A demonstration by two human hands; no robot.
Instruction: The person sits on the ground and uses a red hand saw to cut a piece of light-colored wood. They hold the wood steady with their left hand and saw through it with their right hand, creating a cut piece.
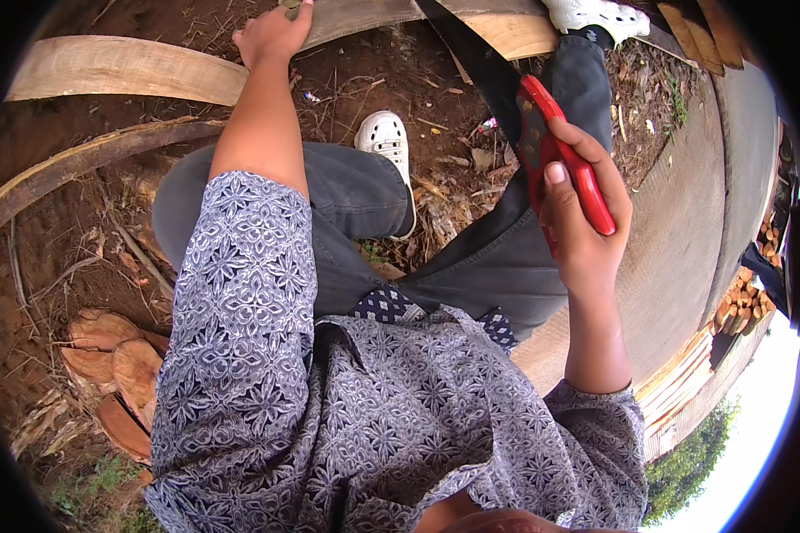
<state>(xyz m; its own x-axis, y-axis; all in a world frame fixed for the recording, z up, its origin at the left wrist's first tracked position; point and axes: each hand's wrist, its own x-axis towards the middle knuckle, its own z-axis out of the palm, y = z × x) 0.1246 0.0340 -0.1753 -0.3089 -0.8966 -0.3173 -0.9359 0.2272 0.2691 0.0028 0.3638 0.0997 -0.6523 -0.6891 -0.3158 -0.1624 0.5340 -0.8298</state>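
My right hand (587,200) is closed around the red handle of a handsaw (482,67). The saw's dark blade slants up and left, its far end over a grey-brown wooden plank (360,19) at the top edge. My left hand (276,35) grips this plank to the left of the blade, thumb and fingers apart across it; some fingertips are cut off by the frame. A small greenish patch shows beside the thumb. Where blade and plank meet is too near the edge to tell if the teeth are in the wood.
One white clog (596,18) rests by the plank's pale right part; the other (384,142) stands on the soil. A pale curved-looking board (124,69) and a bark-edged strip (80,164) lie left. Cut wood chunks (120,364) sit lower left. Large grey-brown boards (667,231) are at right.
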